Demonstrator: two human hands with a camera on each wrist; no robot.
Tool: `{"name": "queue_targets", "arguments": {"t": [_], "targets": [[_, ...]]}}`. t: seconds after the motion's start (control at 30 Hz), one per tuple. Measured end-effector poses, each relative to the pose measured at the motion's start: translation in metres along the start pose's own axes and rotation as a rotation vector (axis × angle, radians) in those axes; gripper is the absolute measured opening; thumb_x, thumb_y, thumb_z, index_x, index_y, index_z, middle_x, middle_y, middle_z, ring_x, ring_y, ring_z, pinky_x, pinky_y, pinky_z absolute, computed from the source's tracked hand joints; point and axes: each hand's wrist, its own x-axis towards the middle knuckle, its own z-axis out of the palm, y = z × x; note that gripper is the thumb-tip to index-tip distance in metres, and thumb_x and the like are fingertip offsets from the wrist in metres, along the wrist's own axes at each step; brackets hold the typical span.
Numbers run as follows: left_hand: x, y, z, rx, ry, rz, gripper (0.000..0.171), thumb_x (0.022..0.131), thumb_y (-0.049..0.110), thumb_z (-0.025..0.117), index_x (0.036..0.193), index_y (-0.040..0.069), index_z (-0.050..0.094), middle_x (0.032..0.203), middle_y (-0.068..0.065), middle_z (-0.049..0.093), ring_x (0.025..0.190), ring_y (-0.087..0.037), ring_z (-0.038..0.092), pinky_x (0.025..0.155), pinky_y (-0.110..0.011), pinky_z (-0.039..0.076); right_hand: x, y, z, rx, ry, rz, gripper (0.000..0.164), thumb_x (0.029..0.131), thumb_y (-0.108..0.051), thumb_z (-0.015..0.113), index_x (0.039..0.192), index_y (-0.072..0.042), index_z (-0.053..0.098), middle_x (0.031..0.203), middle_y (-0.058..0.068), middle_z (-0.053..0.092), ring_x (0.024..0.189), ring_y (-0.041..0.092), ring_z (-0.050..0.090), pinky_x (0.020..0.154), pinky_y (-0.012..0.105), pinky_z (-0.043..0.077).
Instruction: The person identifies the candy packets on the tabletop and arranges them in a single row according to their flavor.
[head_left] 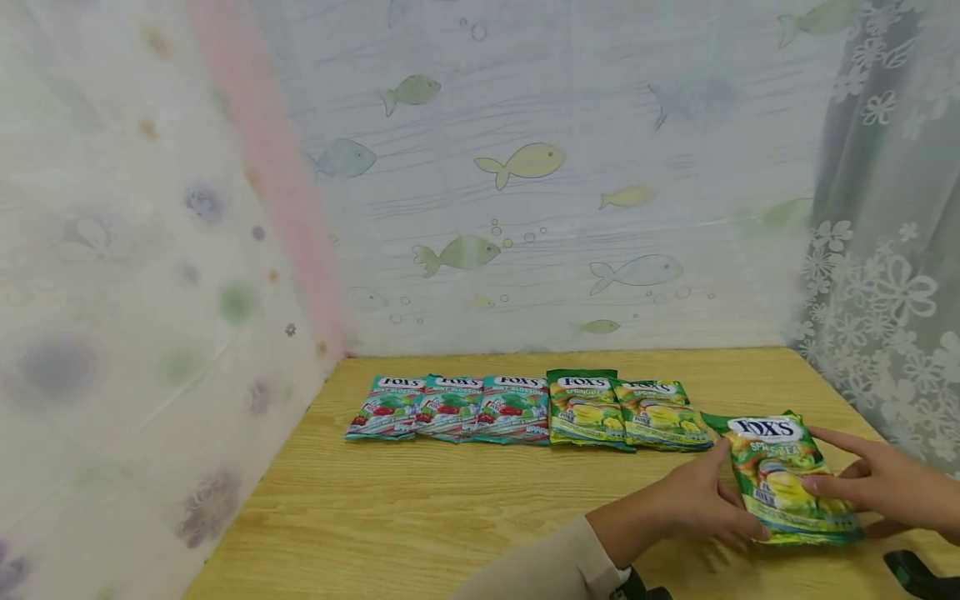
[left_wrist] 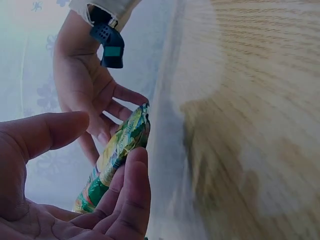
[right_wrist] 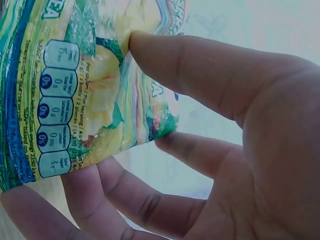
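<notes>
A green and yellow Fox's Spring Tea candy bag (head_left: 783, 479) is held up at a tilt over the right front of the table, its printed front showing. My right hand (head_left: 885, 483) grips its right side, thumb on the front and fingers behind. The right wrist view shows this thumb (right_wrist: 185, 60) pressing the wrapper. My left hand (head_left: 705, 504) is at the bag's left side, fingers touching its lower edge. In the left wrist view the left thumb (left_wrist: 55, 132) stands apart from the bag (left_wrist: 120, 145), while the fingers lie against its underside.
Along the back of the wooden table (head_left: 420, 517) lies a row of candy bags: several overlapping, with red and teal Mint Blossom bags (head_left: 513, 410) at left and Spring Tea bags (head_left: 585, 410) at right. Patterned curtains (head_left: 525, 208) enclose the table at the back and sides.
</notes>
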Motion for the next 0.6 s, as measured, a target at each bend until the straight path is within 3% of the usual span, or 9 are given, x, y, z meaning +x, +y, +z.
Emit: {"name": "queue_targets", "arguments": {"t": [0.13,0.3,0.47,0.6], "targets": [[0.002,0.002,-0.003,0.017,0.011,0.015,0.099,0.089,-0.004,0.075,0.154,0.054,0.027,0.085,-0.002,0.076,0.068,-0.013,0.071,0.060,-0.032,0.059,0.000,-0.006,-0.002,-0.003,0.013,-0.008,0.107,0.102,-0.042,0.065,0.155,0.013,-0.010,0.105,0.025,0.070,0.095,0.046,0.071,0.072,0.055,0.062],[0.002,0.005,-0.006,0.042,0.058,-0.019,0.101,0.090,0.002,0.078,0.159,0.050,0.022,0.090,-0.001,0.075,0.071,-0.014,0.071,0.064,-0.031,0.059,0.001,-0.013,-0.004,-0.007,0.045,-0.050,0.106,0.103,-0.038,0.066,0.156,0.013,-0.011,0.103,0.019,0.072,0.094,0.040,0.072,0.072,0.054,0.062],[0.006,0.011,-0.010,0.143,0.097,-0.033,0.104,0.090,0.008,0.079,0.162,0.049,0.016,0.096,0.003,0.073,0.081,-0.007,0.069,0.072,-0.029,0.055,0.003,-0.017,-0.008,-0.028,0.084,-0.090,0.105,0.102,-0.034,0.067,0.157,0.011,-0.010,0.105,0.019,0.072,0.095,0.038,0.071,0.072,0.053,0.063],[0.010,0.017,-0.012,0.185,0.138,-0.032,0.103,0.089,0.011,0.080,0.161,0.051,0.017,0.101,0.004,0.070,0.085,-0.007,0.065,0.071,-0.030,0.054,0.005,-0.021,-0.010,-0.043,0.116,-0.110,0.105,0.102,-0.031,0.068,0.158,0.012,-0.010,0.105,0.023,0.072,0.095,0.040,0.072,0.071,0.052,0.063]]}}
